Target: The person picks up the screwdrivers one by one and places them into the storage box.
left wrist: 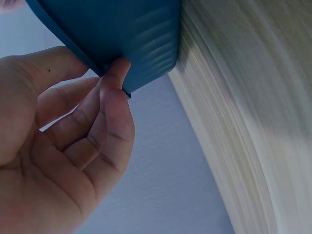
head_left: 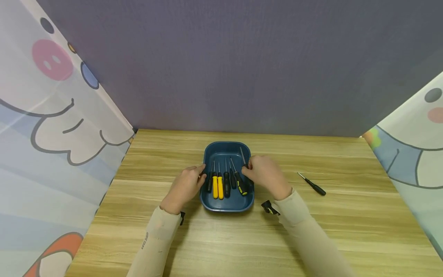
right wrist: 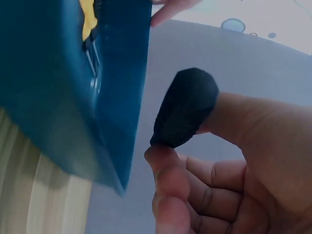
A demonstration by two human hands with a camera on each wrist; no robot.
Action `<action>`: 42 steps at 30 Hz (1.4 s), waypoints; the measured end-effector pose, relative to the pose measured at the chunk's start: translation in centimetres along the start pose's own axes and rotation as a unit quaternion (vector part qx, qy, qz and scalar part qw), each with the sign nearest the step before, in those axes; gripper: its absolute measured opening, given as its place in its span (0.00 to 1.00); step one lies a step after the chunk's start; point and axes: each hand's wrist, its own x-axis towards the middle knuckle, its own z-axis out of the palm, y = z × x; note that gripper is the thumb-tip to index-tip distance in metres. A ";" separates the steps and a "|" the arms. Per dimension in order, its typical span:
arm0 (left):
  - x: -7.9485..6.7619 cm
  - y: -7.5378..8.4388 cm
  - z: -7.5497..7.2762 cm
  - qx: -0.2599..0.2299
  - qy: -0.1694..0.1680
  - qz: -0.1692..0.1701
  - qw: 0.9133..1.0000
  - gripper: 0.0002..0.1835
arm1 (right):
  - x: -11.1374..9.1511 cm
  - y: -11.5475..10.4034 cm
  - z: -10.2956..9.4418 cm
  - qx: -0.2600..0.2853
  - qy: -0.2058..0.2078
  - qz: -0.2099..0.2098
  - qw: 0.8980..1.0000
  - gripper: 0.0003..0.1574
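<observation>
My right hand (right wrist: 234,165) pinches a black screwdriver handle (right wrist: 185,108) just beside the blue tray (right wrist: 58,97), yellow handle (right wrist: 87,19) inside.

- A makeshift recording booth, not a proper workshop.
- Cartoon-printed curtains (head_left: 52,115) flank a wood-grain bench (head_left: 242,238).
- A plain purple-grey backdrop (head_left: 242,65) stands behind.

We see the head view evenly lit and sharp, with soft shadows under both forearms on the desk (head_left: 242,238) (its far corners bend a little). Both wrist views are dimmer, and the close blue tray (left wrist: 141,34) is blurred.
</observation>
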 end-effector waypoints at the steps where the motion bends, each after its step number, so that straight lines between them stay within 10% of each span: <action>1: 0.0 0.0 0.0 0.000 0.000 0.001 1.000 0.20 | 0.2 -0.3 0.1 0.004 -0.005 -0.001 1.000 0.31; 42: 0.0 0.0 0.3 -0.005 0.023 0.021 1.000 0.19 | 3.5 -3.9 3.2 0.036 -0.078 -0.019 0.996 0.31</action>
